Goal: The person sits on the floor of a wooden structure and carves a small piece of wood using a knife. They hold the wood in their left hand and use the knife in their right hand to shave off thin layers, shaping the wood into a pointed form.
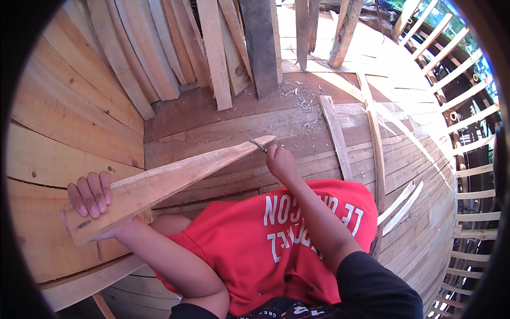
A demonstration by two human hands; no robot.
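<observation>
A long wooden plank, wide at its left end and tapering to a narrow tip, slants across the space before me. My left hand is wrapped round its wide end, fingers over the upper edge. Near the narrow tip, my right hand is closed on the handle of a knife, the handle mostly hidden in the fist. The thin blade crosses the plank close to its tip. A red garment with white lettering covers my lap beneath both arms.
Boards lean upright along the far left, by a planked wall. Shavings litter the wooden floor. Loose strips lie to the right, with two pale slivers nearer. A slatted railing curves along the right side.
</observation>
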